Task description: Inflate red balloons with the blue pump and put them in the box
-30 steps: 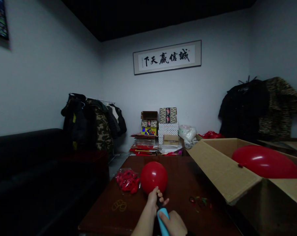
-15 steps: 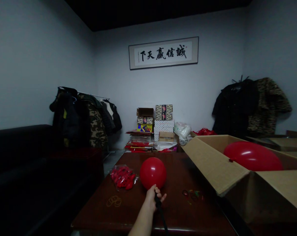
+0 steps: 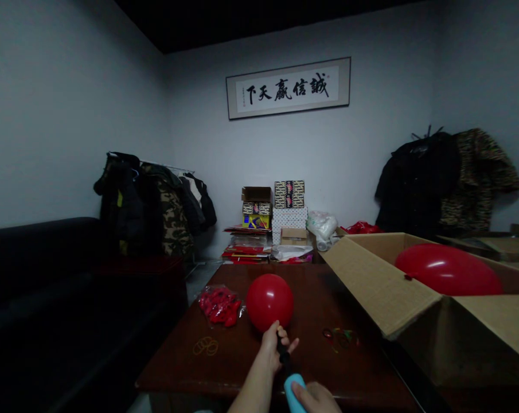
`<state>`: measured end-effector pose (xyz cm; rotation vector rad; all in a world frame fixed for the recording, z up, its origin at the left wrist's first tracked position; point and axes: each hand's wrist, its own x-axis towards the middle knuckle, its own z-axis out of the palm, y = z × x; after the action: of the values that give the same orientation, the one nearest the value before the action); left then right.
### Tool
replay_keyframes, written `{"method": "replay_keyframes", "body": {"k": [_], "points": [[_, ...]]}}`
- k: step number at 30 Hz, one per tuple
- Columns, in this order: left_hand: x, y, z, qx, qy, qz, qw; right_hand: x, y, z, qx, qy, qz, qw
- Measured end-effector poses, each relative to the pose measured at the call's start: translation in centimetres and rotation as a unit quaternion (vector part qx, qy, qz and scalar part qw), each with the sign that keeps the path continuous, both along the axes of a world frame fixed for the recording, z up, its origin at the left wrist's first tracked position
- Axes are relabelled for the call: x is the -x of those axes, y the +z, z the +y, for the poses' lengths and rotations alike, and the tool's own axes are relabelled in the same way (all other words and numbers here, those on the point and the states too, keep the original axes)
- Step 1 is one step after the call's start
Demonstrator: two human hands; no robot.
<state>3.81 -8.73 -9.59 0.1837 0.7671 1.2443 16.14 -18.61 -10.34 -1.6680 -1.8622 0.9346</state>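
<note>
A round, inflated red balloon (image 3: 270, 302) stands over the wooden table, its neck hidden in my left hand (image 3: 277, 343). The fingers of that hand are closed around the neck where it meets the black nozzle end of a hand balloon pump (image 3: 294, 390). My right hand (image 3: 317, 397) grips the pump's light blue body at the bottom edge of the view; part of that hand is cut off. Left of the balloon lies a clear plastic bag of uninflated red balloons (image 3: 219, 305).
Yellowish rubber bands (image 3: 205, 346) lie at the table's left, and small coloured bands (image 3: 340, 336) at its right. An open cardboard box (image 3: 379, 287) holding a larger red balloon (image 3: 446, 268) stands to the right. A dark sofa (image 3: 39, 310) is at left, stacked boxes (image 3: 289, 223) behind.
My right hand and the pump's blue body have come into view from below. The balloon and my left hand stay together over the table; the whole view has shifted slightly.
</note>
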Motion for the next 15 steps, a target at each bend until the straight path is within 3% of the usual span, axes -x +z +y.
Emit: {"method": "replay_keyframes", "body": {"k": [6, 10, 15], "points": [[0.5, 0.6, -0.5, -0.061, 0.006, 0.077, 0.995, 2.0, 0.8, 3.2, -0.049, -0.015, -0.018, 0.999], [0.9, 1.3, 0.4, -0.049, -0.001, 0.085, 0.995, 2.7, 0.8, 3.2, -0.035, -0.015, -0.011, 0.999], [0.0, 1.0, 1.4, -0.016, -0.007, 0.064, 0.998, 1.7, 1.1, 2.6, -0.014, -0.009, -0.007, 1.0]]}}
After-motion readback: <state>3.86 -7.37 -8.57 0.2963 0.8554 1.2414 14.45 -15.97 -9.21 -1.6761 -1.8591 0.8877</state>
